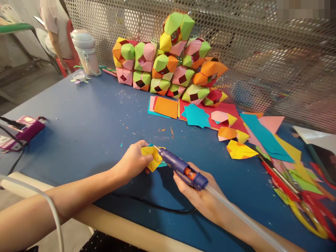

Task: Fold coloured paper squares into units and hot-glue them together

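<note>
Near the middle of the blue table, my left hand [138, 158] pinches a small folded piece of yellow paper [153, 162] with some blue paper edges showing behind it. My right hand [201, 185] is wrapped round a dark blue glue gun [178, 165], with a long clear glue stick [236, 211] sticking out of its back end. The nozzle points left and reaches the upper edge of the yellow paper; whether it touches cannot be made out. A black cord runs under my hands across the table.
Folded paper shapes [162, 66] stand stacked along a perforated metal panel [252, 49]. Flat coloured sheets [165, 107] lie before them. Scissors [309, 218] and a red cutter [280, 182] are at right. A purple power strip [23, 133], a cup [85, 52] and a seated person are left.
</note>
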Motion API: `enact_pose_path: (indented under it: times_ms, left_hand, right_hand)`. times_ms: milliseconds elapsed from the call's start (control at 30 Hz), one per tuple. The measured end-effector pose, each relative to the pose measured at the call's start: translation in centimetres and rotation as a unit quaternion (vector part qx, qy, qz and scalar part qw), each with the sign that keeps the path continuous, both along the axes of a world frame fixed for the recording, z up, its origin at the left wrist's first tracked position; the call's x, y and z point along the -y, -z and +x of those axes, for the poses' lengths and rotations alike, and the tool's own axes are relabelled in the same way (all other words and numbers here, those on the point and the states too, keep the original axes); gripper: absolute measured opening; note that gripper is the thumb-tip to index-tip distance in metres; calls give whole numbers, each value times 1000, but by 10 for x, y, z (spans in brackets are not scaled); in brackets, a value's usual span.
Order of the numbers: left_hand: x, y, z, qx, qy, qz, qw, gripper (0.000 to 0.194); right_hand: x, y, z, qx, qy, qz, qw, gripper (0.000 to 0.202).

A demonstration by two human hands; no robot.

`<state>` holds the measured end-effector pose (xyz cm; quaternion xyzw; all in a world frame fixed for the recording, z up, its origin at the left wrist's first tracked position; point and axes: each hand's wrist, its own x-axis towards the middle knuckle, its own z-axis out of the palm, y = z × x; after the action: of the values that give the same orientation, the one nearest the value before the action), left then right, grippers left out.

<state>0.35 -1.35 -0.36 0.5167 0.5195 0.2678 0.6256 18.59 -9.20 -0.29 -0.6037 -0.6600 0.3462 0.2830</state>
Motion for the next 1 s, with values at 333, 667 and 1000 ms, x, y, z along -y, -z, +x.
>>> enact_pose_path:
  times_ms: [333, 667, 1000]
  left_hand:
    - [-1, 2, 0, -16, 9, 5, 1000, 25]
    - [-3, 8, -1, -27, 31, 25, 999, 13]
    - [-5, 25, -5, -59, 68, 85, 992, 9]
  right_hand:
    - [-3, -5, -3, 39, -21, 60, 997, 17]
    - [-5, -6, -3, 89, -60, 121, 987, 13]
    - [-7, -2, -1, 106, -80, 134, 982, 13]
